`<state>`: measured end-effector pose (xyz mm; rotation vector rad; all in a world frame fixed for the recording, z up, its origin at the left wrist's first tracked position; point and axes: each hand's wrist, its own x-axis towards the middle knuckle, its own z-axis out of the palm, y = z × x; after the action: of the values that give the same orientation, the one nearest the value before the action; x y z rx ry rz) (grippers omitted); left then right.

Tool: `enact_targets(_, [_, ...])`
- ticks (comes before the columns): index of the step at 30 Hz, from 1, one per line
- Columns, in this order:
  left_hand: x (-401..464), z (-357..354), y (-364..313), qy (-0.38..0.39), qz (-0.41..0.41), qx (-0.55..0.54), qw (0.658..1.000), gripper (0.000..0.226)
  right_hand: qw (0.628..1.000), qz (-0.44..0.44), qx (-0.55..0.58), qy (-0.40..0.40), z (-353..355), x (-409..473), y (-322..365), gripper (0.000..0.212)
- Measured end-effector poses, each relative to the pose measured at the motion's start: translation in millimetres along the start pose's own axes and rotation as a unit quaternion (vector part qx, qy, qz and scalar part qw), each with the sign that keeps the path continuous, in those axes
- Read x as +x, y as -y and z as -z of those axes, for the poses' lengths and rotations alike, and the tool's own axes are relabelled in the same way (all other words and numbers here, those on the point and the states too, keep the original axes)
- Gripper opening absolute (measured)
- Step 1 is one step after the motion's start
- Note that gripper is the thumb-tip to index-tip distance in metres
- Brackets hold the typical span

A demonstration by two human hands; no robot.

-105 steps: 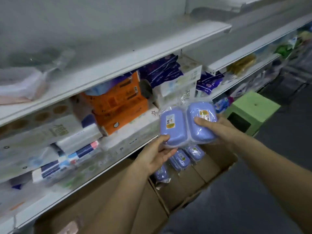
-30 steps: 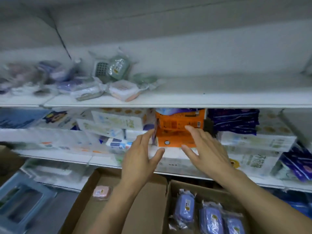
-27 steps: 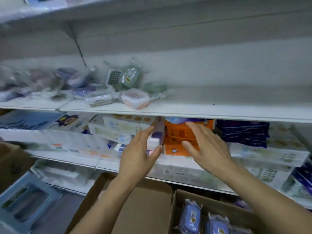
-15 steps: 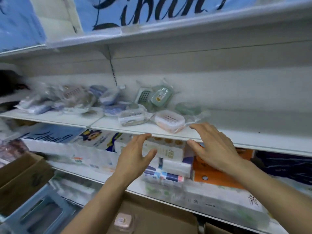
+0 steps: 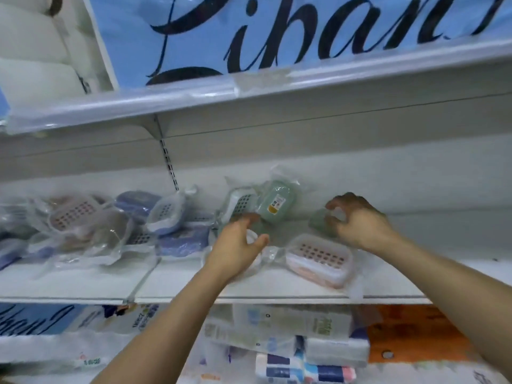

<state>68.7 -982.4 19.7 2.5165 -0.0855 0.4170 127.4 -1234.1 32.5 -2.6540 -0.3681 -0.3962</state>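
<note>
Wrapped plastic soap boxes lie on the white middle shelf (image 5: 277, 289). My left hand (image 5: 238, 245) is over a white soap box (image 5: 251, 236), thumb and fingers curled round it. My right hand (image 5: 357, 220) reaches further back and its curled fingers grip a green soap box (image 5: 318, 223) lying on the shelf. A pink soap box (image 5: 318, 256) with a perforated tray sits between my hands, near the shelf's front edge. Behind my left hand another green soap box (image 5: 277, 202) leans on the back wall next to a white perforated tray (image 5: 241, 202).
A heap of wrapped blue and pink soap boxes (image 5: 110, 225) fills the shelf's left part. Tissue packs (image 5: 279, 325) and an orange pack (image 5: 415, 336) crowd the shelf below. A large blue pack with black lettering (image 5: 277, 31) stands on the shelf above.
The blue soap boxes I held are gone from my hands. My view rose from the lower shelf to the middle one, and both hands moved up onto it and closed on soap boxes.
</note>
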Motion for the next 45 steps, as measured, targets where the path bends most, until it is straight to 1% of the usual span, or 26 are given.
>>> enact_targets(2, [43, -4, 0, 0.012, 0.004, -0.036, 0.999, 0.05, 0.998, -0.04, -0.039, 0.037, 1, 28, -14, 0.041])
enact_targets(4, [81, -12, 2, 0.02, 0.003, -0.026, 0.999, 0.052, 0.993, -0.063, -0.065, 0.074, -4, 48, -33, 0.048])
enact_targets(7, [128, -29, 11, 0.011, -0.007, -0.012, 1.0, 0.067, 0.989, -0.077, -0.019, 0.127, -15, 65, -53, 0.066])
enact_targets(9, [148, -40, 17, 0.012, 0.006, 0.004, 1.0, 0.071, 0.98, -0.092, -0.002, 0.178, -24, 71, -58, 0.079])
enact_targets(10, [153, -46, 18, 0.015, 0.013, 0.019, 1.0, 0.072, 0.974, -0.094, -0.024, 0.203, -29, 73, -59, 0.086])
enact_targets(12, [161, -57, 19, 0.015, 0.009, 0.045, 0.999, 0.077, 0.968, -0.089, -0.083, 0.222, -41, 73, -62, 0.097])
enact_targets(15, [167, -71, 17, 0.009, 0.012, 0.068, 0.998, 0.085, 0.968, -0.099, -0.138, 0.185, -53, 68, -67, 0.096])
enact_targets(17, [170, -74, 14, 0.009, 0.029, 0.082, 0.996, 0.085, 0.972, -0.103, -0.141, 0.155, -54, 61, -66, 0.093])
enact_targets(19, [170, -76, 9, 0.021, 0.035, 0.094, 0.995, 0.084, 0.975, -0.089, -0.165, 0.121, -50, 54, -61, 0.092])
enact_targets(22, [167, -81, 5, 0.05, -0.002, 0.164, 0.985, 0.072, 0.968, -0.051, -0.24, 0.052, -41, 45, -56, 0.093])
enact_targets(24, [162, -81, -1, 0.04, -0.028, 0.171, 0.984, 0.063, 0.966, -0.041, -0.257, 0.012, -31, 39, -52, 0.091])
enact_targets(27, [149, -69, -18, 0.02, -0.043, 0.109, 0.993, 0.06, 0.976, -0.081, -0.202, -0.032, -13, 28, -47, 0.087])
enact_targets(29, [139, -60, -28, 0.027, -0.015, 0.037, 0.999, 0.067, 0.983, -0.114, -0.131, -0.06, -2, 18, -46, 0.085])
enact_targets(30, [130, -55, -35, 0.032, 0.007, -0.022, 0.999, 0.071, 0.986, -0.125, -0.085, -0.076, 3, 11, -45, 0.085])
enact_targets(31, [121, -51, -41, 0.035, 0.031, -0.092, 0.995, 0.071, 0.986, -0.137, -0.024, -0.093, 8, 3, -44, 0.085])
enact_targets(32, [110, -47, -48, 0.036, 0.05, -0.154, 0.986, 0.063, 0.981, -0.149, 0.054, -0.108, 14, -7, -42, 0.085])
enact_targets(33, [97, -42, -55, 0.038, 0.065, -0.203, 0.976, 0.052, 0.97, -0.159, 0.141, -0.119, 19, -18, -40, 0.084])
enact_targets(34, [83, -39, -61, 0.047, 0.08, -0.245, 0.965, 0.045, 0.954, -0.163, 0.219, -0.124, 24, -29, -37, 0.082])
enact_targets(35, [68, -35, -67, 0.052, 0.09, -0.282, 0.954, 0.041, 0.94, -0.158, 0.274, -0.127, 29, -41, -35, 0.08])
enact_targets(38, [12, -27, -81, 0.034, 0.095, -0.389, 0.916, 0.033, 0.924, -0.128, 0.336, -0.128, 40, -79, -32, 0.074])
enact_targets(40, [-27, -24, -89, 0.02, 0.102, -0.429, 0.897, 0.03, 0.92, -0.109, 0.357, -0.117, 46, -105, -28, 0.071])
enact_targets(45, [-124, -17, -100, 0.011, 0.131, -0.444, 0.886, 0.024, 0.91, -0.07, 0.405, -0.052, 53, -172, -11, 0.077])
